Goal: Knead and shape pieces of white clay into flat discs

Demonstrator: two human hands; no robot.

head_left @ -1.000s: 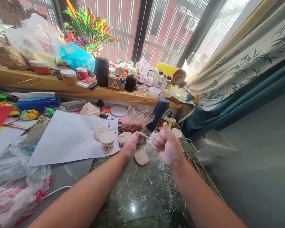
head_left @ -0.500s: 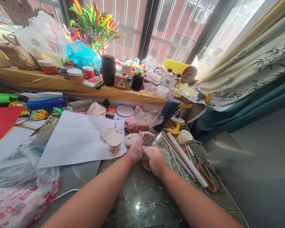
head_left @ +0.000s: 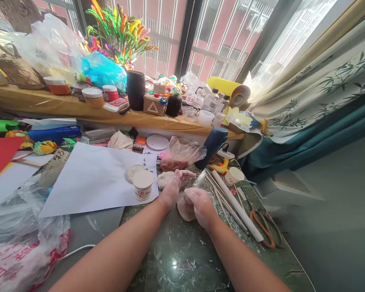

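My left hand (head_left: 178, 184), whitish with dust or clay, is open, its fingers stretched forward and its palm turned inward. Right beside its fingers lies a pale lump of clay (head_left: 165, 179), partly covered by the hand. My right hand (head_left: 200, 205) is closed, thumb and fingers pinching the edge of a thin, round clay disc (head_left: 185, 209) that tilts below it. A small gap separates the two hands. Left of them, a paper cup (head_left: 142, 192) with a flat clay round on top stands on white paper (head_left: 88, 178); another clay disc (head_left: 133, 172) lies behind it.
To the right lie a white roller (head_left: 237, 206), thin sticks (head_left: 221, 200), orange-handled scissors (head_left: 263, 229), a second paper cup (head_left: 235, 175) and a yellow glue gun (head_left: 221, 166). A bag of brown clay (head_left: 178, 162) and a dark blue cylinder (head_left: 213, 147) stand behind the hands.
My hands have moved slightly apart, and the clay disc in my right hand shows more. The whole view has shifted a little.
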